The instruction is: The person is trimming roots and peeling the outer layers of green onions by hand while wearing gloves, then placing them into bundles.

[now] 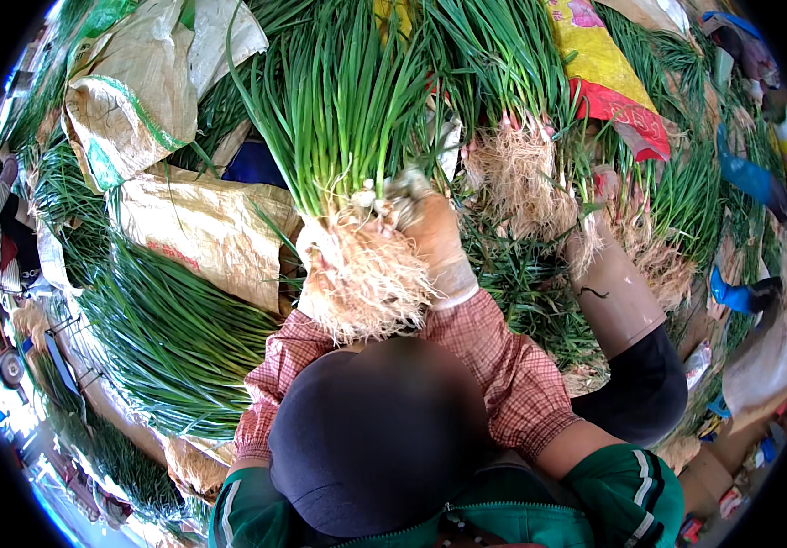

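you hold a bunch of green onions (343, 151) up in front of you, near the middle of the view, its leaves pointing away and its pale, shaggy roots (371, 279) hanging toward your cap (357, 447). your right hand (430, 228), in a soiled light glove, closes on the right side of the bunch where the white stem bases meet the roots, its fingertips blurred. your left hand (307, 247) sits at the left edge of the roots, mostly hidden by them, so you cannot tell how its fingers are set. both your forearms wear red checked sleeves (521, 384).

to your left, a heap of green onions (174, 338) lies beside a tan woven sack (202, 233), roots out of sight. beyond your right hand, another rooted bunch (517, 173) lies near a yellow and red sack (608, 78). a muddy tan boot (617, 292) stands to the right, below a dark trouser leg (635, 384). farther right, near the rim of the view, is a blue boot (731, 292).
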`<state>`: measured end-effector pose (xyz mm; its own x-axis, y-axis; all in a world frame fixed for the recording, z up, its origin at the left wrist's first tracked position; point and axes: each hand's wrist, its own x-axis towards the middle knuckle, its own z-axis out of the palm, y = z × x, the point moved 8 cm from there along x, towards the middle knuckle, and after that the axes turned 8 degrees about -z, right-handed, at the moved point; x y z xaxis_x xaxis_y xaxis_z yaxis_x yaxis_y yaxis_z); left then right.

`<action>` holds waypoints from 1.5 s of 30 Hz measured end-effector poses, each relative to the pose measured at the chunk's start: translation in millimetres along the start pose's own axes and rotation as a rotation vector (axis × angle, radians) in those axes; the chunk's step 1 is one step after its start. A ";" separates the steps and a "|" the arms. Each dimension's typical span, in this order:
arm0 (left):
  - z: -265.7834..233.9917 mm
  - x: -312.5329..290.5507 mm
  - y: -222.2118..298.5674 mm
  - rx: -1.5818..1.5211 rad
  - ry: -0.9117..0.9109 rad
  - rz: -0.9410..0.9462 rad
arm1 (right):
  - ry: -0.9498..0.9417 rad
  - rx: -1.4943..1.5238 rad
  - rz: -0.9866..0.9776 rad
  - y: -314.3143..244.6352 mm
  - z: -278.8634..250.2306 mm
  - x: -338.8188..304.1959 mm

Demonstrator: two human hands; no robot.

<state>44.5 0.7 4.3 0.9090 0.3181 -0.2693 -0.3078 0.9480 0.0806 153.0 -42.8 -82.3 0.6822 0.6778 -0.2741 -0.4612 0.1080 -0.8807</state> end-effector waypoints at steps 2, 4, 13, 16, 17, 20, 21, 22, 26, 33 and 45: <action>9.0 14.5 14.0 0.088 -0.080 0.035 | 0.141 -0.458 -0.017 -10.8 -34.6 6.3; 21.5 28.0 32.4 -0.085 -0.287 -0.134 | 0.090 -0.461 -0.099 -27.7 -47.2 5.6; -9.0 6.7 51.6 0.021 -0.071 0.038 | 0.265 -1.004 0.119 -40.2 -120.0 76.5; -20.2 12.5 30.5 0.026 0.003 -0.009 | 0.195 -1.255 0.047 -34.7 -132.5 109.5; -24.3 13.3 24.7 0.027 0.028 -0.025 | 0.123 -1.289 0.062 -31.5 -132.8 106.9; -30.2 14.2 11.6 0.046 0.064 -0.065 | 0.172 -0.622 0.092 -42.0 -129.3 49.6; -29.3 14.7 8.2 0.059 0.061 -0.075 | 0.162 -0.555 0.145 -47.0 -118.8 27.6; -28.2 13.3 5.8 0.100 0.061 -0.075 | 0.088 -0.421 0.048 -62.1 -98.4 10.4; -35.9 6.9 -4.6 0.151 0.093 -0.173 | -0.506 -0.436 -0.128 -82.4 -0.4 -50.9; -88.7 -0.6 14.9 0.469 -0.037 -0.097 | -0.128 -0.728 -0.141 -53.2 -17.0 -2.7; -39.9 -3.2 2.2 0.067 0.177 -0.093 | -0.184 -0.921 0.151 1.1 -80.5 35.4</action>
<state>29.7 1.4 -32.9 0.8671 0.2283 -0.4427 -0.2004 0.9736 0.1097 222.4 -77.2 -124.1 0.5154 0.7502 -0.4142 0.1446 -0.5526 -0.8208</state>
